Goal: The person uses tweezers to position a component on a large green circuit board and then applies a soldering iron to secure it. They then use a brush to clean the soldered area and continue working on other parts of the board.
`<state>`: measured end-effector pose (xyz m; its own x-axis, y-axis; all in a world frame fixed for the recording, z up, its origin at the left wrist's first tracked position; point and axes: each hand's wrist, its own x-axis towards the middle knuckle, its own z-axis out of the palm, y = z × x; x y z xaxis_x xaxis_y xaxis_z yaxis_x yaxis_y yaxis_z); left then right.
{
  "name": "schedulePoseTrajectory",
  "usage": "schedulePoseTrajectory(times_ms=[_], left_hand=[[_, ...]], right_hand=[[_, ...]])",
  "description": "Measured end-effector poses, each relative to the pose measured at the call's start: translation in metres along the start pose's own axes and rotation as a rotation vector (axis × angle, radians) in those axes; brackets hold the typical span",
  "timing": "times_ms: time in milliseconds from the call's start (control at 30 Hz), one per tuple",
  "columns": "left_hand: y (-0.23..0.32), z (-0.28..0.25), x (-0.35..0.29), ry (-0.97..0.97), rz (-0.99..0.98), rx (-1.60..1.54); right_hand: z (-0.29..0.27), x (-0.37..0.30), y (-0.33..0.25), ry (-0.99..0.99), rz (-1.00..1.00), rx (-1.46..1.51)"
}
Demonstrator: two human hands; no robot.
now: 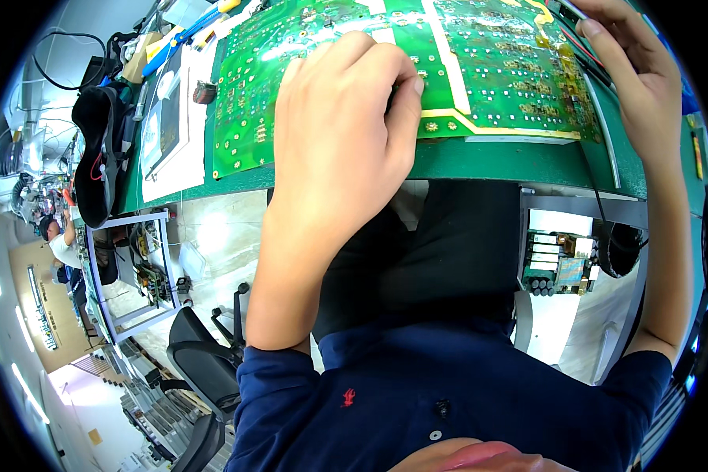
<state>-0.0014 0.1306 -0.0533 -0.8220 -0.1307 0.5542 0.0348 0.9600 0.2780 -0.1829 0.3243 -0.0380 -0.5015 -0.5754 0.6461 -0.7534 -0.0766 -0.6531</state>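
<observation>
green and probably stiff, the circuit board lay along the near edge of the work surface. its joints looked fragile, so its rims seemed the best hold. the left hand curled over it, the right hand half-curled beyond its right side; whether either gripped anything, i could not tell.

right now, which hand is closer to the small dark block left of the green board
Left: the left hand is over the green board, right of the small dark block; the right hand is farther, by the board's right edge.
</observation>
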Motion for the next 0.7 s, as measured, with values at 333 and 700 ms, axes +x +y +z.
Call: schedulePoseTrajectory(times_ms=[333,700], left_hand=[[-0.012,0.002,0.0,0.121,0.011,0.003],[0.002,0.01,-0.038,0.24,0.059,-0.037]], right_hand=[[0.0,0.002,-0.009,-0.022,0.024,-0.016],[-0.044,-0.009,0.009,-0.358,-0.043,-0.418]])
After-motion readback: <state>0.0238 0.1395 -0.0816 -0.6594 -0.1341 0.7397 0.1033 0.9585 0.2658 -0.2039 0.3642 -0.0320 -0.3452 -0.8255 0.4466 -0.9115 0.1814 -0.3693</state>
